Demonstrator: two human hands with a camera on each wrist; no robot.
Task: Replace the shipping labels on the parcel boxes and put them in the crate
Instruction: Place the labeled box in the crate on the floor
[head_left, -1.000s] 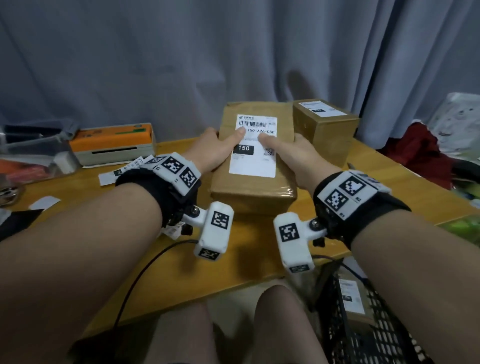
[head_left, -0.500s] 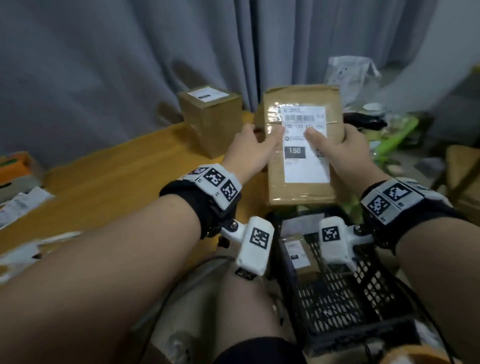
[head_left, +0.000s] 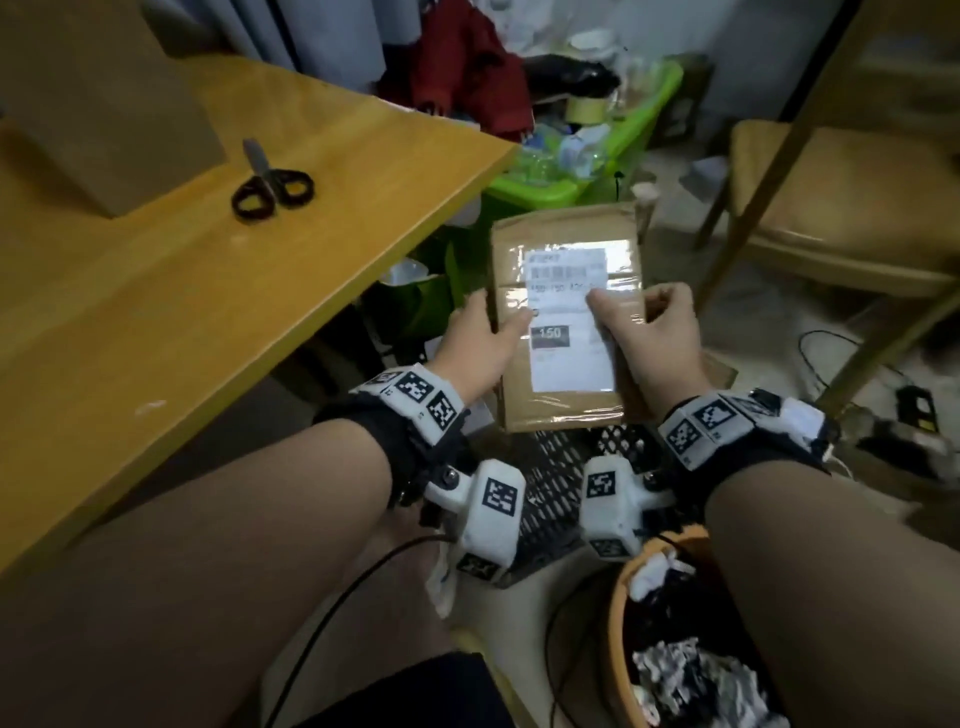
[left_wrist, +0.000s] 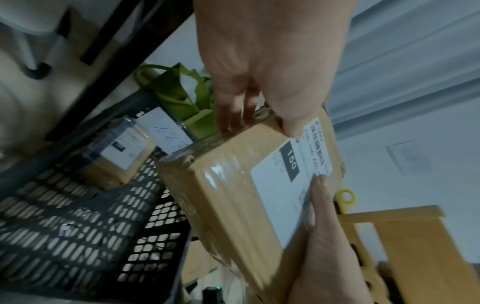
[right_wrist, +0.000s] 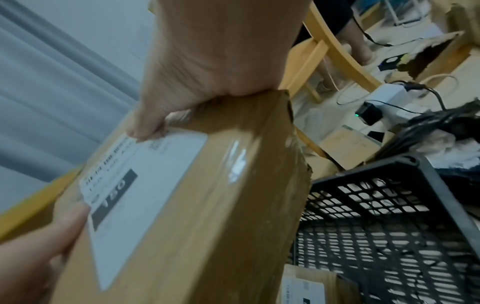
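Note:
I hold a flat brown parcel box (head_left: 563, 410) in the air over a black mesh crate (head_left: 550, 499), to the right of the table. Its white shipping label (head_left: 569, 358) marked 150 faces up. My left hand (head_left: 480, 343) grips the box's left edge, thumb on the label's edge. My right hand (head_left: 647, 335) grips the right edge, thumb on the label. In the left wrist view the box (left_wrist: 233, 205) hangs above the crate (left_wrist: 78, 236), where a smaller labelled parcel (left_wrist: 119, 156) lies. The right wrist view shows the box (right_wrist: 207, 216) beside the crate wall (right_wrist: 389, 216).
The wooden table (head_left: 208, 270) lies to the left, with black scissors (head_left: 270, 182) and another brown box (head_left: 104, 104) on it. A green bin (head_left: 613, 156) stands beyond the crate, a wooden chair (head_left: 841, 208) to the right, and an orange waste basket (head_left: 623, 623) near my right forearm.
Both hands have carried the parcel off the table to the right and down, over the black crate. My head has turned to follow, so the floor and crate now fill the view.

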